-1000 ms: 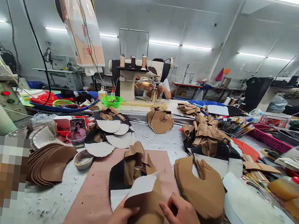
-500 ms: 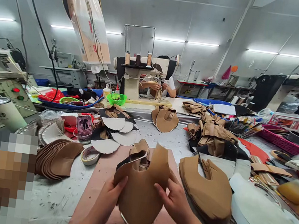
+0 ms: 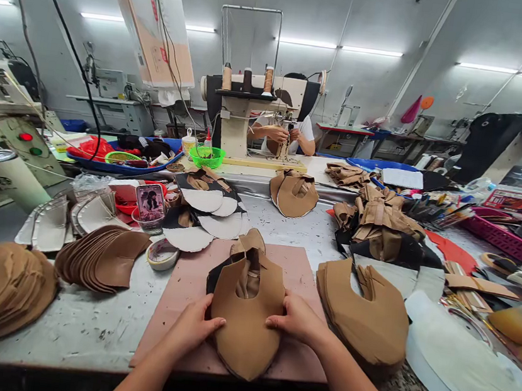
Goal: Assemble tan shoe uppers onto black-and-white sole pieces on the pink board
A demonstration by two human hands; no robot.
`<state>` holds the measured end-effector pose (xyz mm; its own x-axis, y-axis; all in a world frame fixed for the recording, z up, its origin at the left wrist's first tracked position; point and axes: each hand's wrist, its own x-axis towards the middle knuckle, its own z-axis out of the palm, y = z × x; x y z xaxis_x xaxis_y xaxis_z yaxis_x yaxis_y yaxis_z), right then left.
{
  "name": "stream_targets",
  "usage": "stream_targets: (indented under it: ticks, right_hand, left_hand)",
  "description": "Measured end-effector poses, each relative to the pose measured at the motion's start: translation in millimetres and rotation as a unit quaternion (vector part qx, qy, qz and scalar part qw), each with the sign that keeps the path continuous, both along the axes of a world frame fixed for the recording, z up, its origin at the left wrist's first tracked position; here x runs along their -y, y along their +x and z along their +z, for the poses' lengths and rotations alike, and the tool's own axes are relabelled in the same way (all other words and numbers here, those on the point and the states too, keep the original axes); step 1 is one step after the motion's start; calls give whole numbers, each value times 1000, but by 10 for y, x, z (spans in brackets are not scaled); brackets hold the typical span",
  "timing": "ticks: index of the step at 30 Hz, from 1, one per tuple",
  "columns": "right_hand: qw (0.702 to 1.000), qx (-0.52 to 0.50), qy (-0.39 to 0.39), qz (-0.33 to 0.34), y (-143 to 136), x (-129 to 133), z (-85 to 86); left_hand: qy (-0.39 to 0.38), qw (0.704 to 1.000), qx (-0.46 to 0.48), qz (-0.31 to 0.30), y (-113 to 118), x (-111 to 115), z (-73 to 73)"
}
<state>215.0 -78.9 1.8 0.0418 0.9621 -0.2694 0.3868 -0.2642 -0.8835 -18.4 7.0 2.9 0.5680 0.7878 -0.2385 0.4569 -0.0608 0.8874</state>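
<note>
A brown shoe upper (image 3: 247, 330), with a U-shaped opening and a darker lining showing inside, rests over the pink board (image 3: 288, 364) in front of me. My left hand (image 3: 195, 327) grips its left edge, thumb on top and fingers mostly hidden beneath. On the opposite edge, my right hand (image 3: 300, 319) pinches the upper the same way. To the right of the board lies a stack of brown upper pieces (image 3: 370, 317) of similar shape. Curved brown pieces (image 3: 101, 258) are fanned out at the left, beside a roll of tape (image 3: 162, 254).
Another brown stack (image 3: 2, 290) sits at the far left. White-and-black parts (image 3: 189, 237) and a finished-looking upper (image 3: 294, 193) lie behind the board. White sheets (image 3: 469, 360) spread at right. Across the table, a co-worker's hands (image 3: 280, 136) are at a sewing machine (image 3: 235, 129).
The upper has come down flatter toward the board, its two top ends now drawn closer together around the opening. Both hands keep hold of its sides. The view has tilted downward slightly.
</note>
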Motion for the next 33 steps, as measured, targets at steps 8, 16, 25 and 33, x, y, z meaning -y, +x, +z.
stream_targets:
  ticks: [8, 16, 25, 33]
  right_hand:
    - [995, 101, 8, 8, -30, -21, -13]
    - [985, 164, 55, -5, -91, -21, 65]
    - [985, 174, 25, -7, 314, -488, 128]
    - [986, 155, -10, -51, 420, -488, -58]
  left_hand:
    - [75, 993, -89, 4, 18, 41, 39]
    - [447, 876, -141, -118, 223, 429, -200]
    - [344, 833, -144, -408, 295, 385, -299]
    - [428, 804, -221, -349, 763, 454, -16]
